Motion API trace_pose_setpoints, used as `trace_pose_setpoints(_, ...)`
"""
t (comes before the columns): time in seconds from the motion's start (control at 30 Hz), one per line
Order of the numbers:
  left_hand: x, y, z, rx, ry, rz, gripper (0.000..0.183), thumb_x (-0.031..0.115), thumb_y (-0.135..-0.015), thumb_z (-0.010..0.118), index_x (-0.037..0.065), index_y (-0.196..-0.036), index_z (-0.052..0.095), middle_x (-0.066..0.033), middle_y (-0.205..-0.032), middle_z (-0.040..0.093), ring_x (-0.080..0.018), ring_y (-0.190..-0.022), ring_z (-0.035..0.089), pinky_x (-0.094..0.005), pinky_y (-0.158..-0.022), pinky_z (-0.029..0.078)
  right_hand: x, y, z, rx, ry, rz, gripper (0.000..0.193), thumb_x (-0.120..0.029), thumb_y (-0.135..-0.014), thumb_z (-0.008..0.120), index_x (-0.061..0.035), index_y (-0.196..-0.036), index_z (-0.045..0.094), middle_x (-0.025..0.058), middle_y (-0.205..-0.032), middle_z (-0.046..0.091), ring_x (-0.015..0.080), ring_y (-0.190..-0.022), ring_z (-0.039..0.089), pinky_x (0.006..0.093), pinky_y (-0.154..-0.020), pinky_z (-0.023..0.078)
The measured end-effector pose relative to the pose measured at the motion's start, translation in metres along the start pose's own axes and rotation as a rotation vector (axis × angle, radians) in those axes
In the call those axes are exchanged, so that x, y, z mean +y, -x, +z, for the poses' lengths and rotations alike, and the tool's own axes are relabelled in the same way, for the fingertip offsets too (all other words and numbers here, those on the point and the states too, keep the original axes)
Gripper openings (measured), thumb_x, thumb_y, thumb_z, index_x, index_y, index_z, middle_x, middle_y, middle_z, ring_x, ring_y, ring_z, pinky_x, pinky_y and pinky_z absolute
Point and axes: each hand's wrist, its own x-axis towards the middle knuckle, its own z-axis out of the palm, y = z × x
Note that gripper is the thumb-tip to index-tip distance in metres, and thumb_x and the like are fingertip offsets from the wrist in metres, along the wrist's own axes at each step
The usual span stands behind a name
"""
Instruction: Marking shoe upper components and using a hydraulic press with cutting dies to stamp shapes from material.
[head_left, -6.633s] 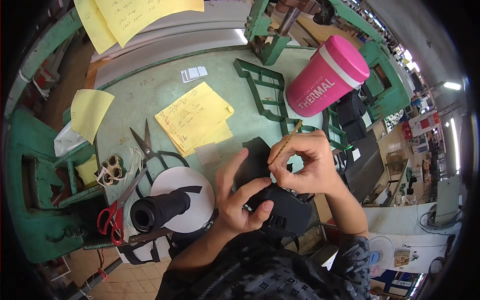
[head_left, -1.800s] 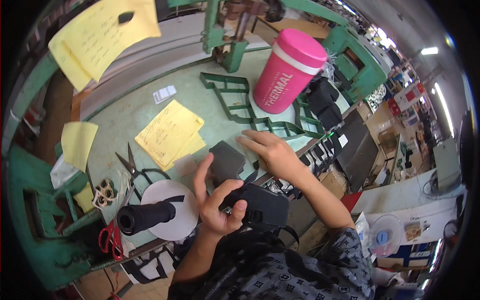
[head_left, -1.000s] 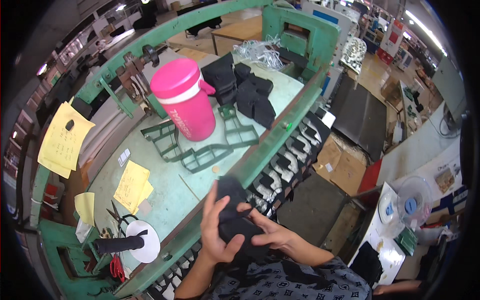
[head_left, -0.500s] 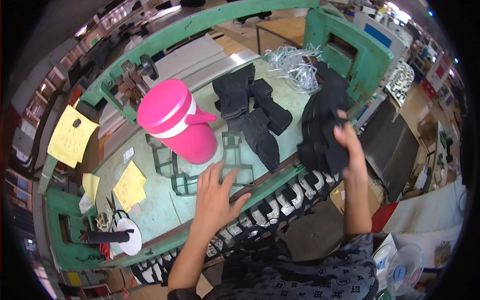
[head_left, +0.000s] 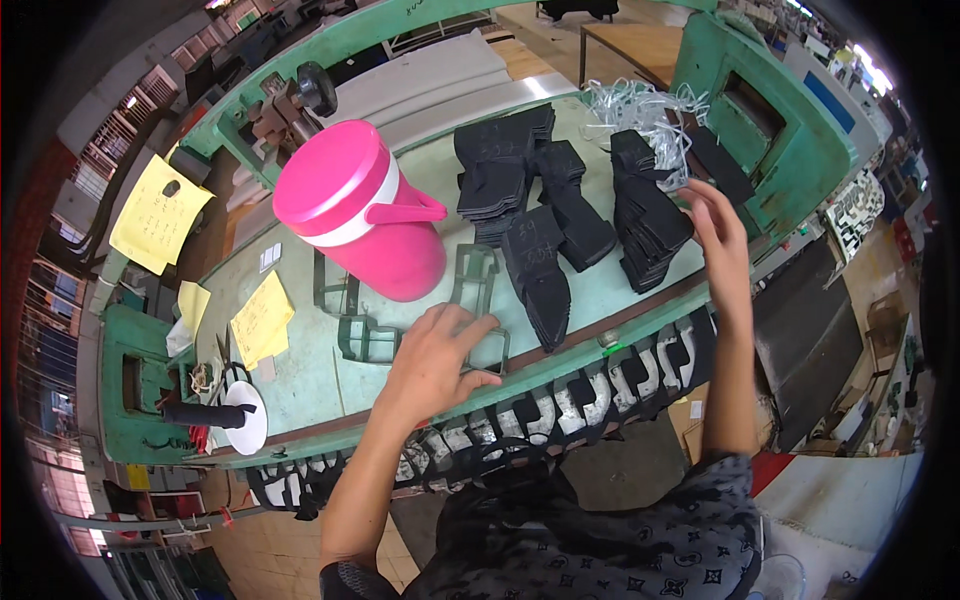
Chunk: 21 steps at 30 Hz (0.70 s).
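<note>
My left hand point(head_left: 432, 368) rests with spread fingers by the green metal cutting dies, its fingertips over the edge of the right-hand cutting die point(head_left: 478, 275). Another cutting die point(head_left: 362, 338) lies left of it, partly behind a pink jug point(head_left: 372, 225) with a white band. My right hand point(head_left: 722, 245) holds nothing; its fingers are loosely curved and apart beside a fanned stack of black cut pieces point(head_left: 645, 215). More stacks of black pieces point(head_left: 500, 165) lie in the middle of the green table, one of them a pointed stack point(head_left: 538, 275) with chalk-like marks on top.
A tangle of clear plastic strips point(head_left: 640, 110) lies at the back right, near the green machine frame point(head_left: 770, 110). Yellow paper notes point(head_left: 262, 318) and a white disc with a black roll point(head_left: 245, 418) are at the left. A row of metal dies point(head_left: 560, 405) hangs along the front edge.
My right hand has let go of the black stack, which now lies on the table at the right. My left hand stays by the cutting dies. The whole view has shifted a little.
</note>
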Motion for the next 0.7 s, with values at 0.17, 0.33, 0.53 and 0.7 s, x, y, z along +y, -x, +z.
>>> trace_pose_setpoints(0.17,0.036,0.033,-0.006,0.172,0.195,0.033,0.076,0.026,-0.057,0.101,0.007,-0.125,0.072,-0.0117,-0.114,0.066,-0.0348,-0.105,0.065,-0.0441,-0.09,0.054,0.065,0.179,0.013,0.554,0.063,-0.208,0.005,0.002,-0.099,0.063,0.0,-0.102,0.059,0.0067,-0.098,0.062,0.0173,-0.089,0.059,0.0292,-0.079,0.048)
trace_pose_setpoints(0.33,0.036,0.143,-0.003,0.253,0.728,0.021,0.085,0.045,-0.053,0.105,0.0,-0.118,0.075,-0.0144,-0.107,0.072,-0.0278,-0.096,0.07,-0.0377,-0.085,0.056,0.075,0.332,0.138,-0.025,-0.038,0.198,0.009,-0.005,-0.09,0.079,0.0,-0.093,0.071,0.0089,-0.086,0.074,0.0171,-0.077,0.071,0.031,-0.072,0.055)
trace_pose_setpoints(0.53,0.02,0.284,0.021,0.03,1.098,-0.141,0.084,0.047,-0.059,0.104,-0.003,-0.12,0.074,-0.013,-0.101,0.074,-0.0243,-0.089,0.071,-0.0349,-0.081,0.055,0.149,0.442,0.261,-1.167,0.293,-0.327,0.044,-0.031,-0.089,0.076,-0.0078,-0.125,0.067,0.015,-0.126,0.064,0.0378,-0.117,0.06,0.053,-0.093,0.05)
trace_pose_setpoints(0.7,0.02,0.399,0.03,-0.065,0.96,-0.426,0.065,0.023,-0.071,0.099,0.0,-0.125,0.071,-0.0049,-0.087,0.07,-0.0099,-0.075,0.061,-0.0267,-0.067,0.05,0.124,0.462,0.31,-1.315,0.895,-0.252,0.07,-0.046,-0.079,0.085,-0.0095,-0.135,0.063,0.0133,-0.135,0.06,0.0325,-0.131,0.055,0.0603,-0.105,0.038)
